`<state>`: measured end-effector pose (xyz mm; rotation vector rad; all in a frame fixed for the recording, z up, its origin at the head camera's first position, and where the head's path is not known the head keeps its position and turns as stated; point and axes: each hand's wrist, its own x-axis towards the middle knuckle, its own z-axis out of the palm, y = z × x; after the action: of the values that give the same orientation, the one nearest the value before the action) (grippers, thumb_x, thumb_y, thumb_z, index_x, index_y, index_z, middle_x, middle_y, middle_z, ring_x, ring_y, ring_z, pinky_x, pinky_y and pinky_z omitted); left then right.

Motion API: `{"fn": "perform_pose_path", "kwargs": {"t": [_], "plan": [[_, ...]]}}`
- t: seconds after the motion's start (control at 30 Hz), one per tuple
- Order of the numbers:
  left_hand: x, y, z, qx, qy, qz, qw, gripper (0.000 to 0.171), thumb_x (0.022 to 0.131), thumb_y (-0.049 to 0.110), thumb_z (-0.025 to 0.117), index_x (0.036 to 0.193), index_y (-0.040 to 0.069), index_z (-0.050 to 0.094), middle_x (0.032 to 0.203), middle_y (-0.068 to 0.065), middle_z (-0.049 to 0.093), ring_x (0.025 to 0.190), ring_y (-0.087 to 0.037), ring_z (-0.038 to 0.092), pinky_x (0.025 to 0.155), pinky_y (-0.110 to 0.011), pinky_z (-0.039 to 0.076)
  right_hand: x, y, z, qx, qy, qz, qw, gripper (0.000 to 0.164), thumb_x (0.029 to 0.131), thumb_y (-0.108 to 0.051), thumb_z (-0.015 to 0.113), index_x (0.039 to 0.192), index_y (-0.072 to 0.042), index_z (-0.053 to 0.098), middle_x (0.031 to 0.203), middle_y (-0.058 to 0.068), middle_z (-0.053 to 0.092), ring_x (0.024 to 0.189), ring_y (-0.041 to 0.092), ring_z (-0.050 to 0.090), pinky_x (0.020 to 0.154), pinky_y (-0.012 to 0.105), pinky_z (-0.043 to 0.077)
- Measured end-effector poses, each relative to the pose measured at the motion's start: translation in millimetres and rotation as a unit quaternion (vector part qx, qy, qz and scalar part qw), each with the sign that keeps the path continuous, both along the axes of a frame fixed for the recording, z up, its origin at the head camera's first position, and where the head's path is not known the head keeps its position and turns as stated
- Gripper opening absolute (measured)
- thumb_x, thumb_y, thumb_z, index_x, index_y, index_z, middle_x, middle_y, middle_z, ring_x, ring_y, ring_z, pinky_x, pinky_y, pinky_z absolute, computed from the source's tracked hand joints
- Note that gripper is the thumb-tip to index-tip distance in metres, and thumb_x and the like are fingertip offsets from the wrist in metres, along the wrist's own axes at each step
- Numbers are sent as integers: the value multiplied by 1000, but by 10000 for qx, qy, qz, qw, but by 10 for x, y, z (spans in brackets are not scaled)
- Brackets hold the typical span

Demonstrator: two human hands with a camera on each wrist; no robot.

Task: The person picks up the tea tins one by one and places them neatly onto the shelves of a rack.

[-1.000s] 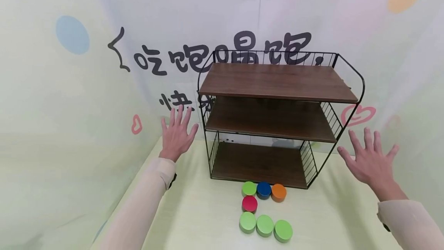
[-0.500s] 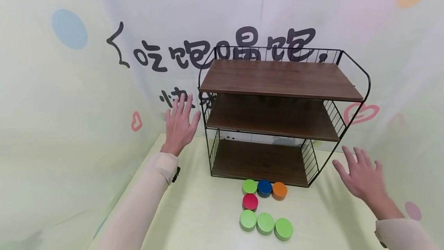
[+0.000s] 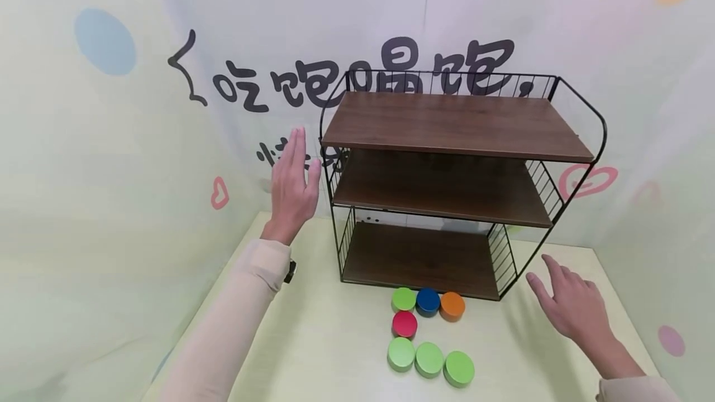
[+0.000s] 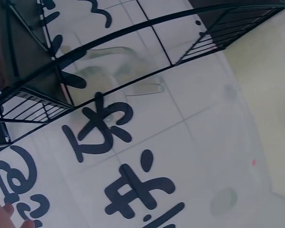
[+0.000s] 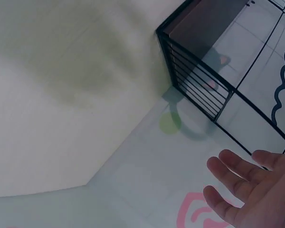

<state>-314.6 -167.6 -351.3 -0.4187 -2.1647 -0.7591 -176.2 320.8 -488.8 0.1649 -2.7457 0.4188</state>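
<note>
A three-tier rack (image 3: pixel 447 123) with dark wooden shelves and a black wire frame stands at the back of the table. To its left my left hand (image 3: pixel 293 191) is raised, fingers straight and close together, holding nothing. My right hand (image 3: pixel 575 306) hovers at the rack's lower right, its fingers loosely bent and nothing in it; the right wrist view shows the same hand (image 5: pixel 251 185) with relaxed fingers. In front of the rack lie small round discs: a green disc (image 3: pixel 403 299), a blue disc (image 3: pixel 428 301), an orange disc (image 3: pixel 452 306) and a red disc (image 3: pixel 404 324).
A row of light green discs (image 3: pixel 429 359) lies nearest the front of the pale table (image 3: pixel 324 352). White curtain walls (image 3: pixel 139 203) with printed black characters and coloured shapes enclose the table at the back and both sides.
My left hand has risen slightly and its spread fingers have come together. My right hand has dropped lower and inward, its fingers going from spread to loosely bent. The discs stay put.
</note>
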Motion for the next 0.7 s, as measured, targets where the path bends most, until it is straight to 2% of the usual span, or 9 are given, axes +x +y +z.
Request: {"fn": "perform_pose_path", "kwargs": {"t": [0.13,0.3,0.43,0.6,0.63,0.7], "plan": [[14,76,84,287,444,-383,9979,61,103,33,35,157,7,25,161,-10,29,148,-21,27,117,-44,23,52,-84,-84,-82,81,70,9999,54,99,-39,55,132,4,51,106,34,65,90,53,62,72,63,44],[31,164,161,697,820,-1106,9880,60,102,26,40,156,2,27,160,-8,33,140,-23,41,116,-38,27,107,-212,-217,-19,154,218,9996,56,96,-40,60,129,5,54,105,31,67,92,49,64,75,61,45],[41,222,214,785,853,-1403,9833,61,102,26,41,156,3,27,159,-5,35,136,-23,45,115,-38,29,139,-296,-307,-20,191,290,9994,56,95,-41,61,128,5,56,108,30,67,95,47,64,78,60,45],[32,267,259,889,783,-1569,9805,61,102,28,42,156,5,27,159,-8,34,144,-18,35,116,-37,28,165,-372,-392,-47,125,391,9991,56,95,-41,62,130,3,56,113,27,67,99,46,64,81,60,45],[77,293,299,934,746,-1621,9795,60,101,24,42,155,2,28,159,-11,34,145,-18,33,115,-37,28,169,-385,-409,-52,102,415,9991,56,96,-41,62,130,2,56,114,26,67,100,46,64,81,59,45],[64,309,310,996,760,-1740,9767,60,101,22,43,155,1,28,158,-11,35,145,-19,33,115,-37,29,187,-419,-435,-46,49,481,9988,55,95,-41,62,131,0,56,115,25,67,101,45,65,83,59,45]]}}
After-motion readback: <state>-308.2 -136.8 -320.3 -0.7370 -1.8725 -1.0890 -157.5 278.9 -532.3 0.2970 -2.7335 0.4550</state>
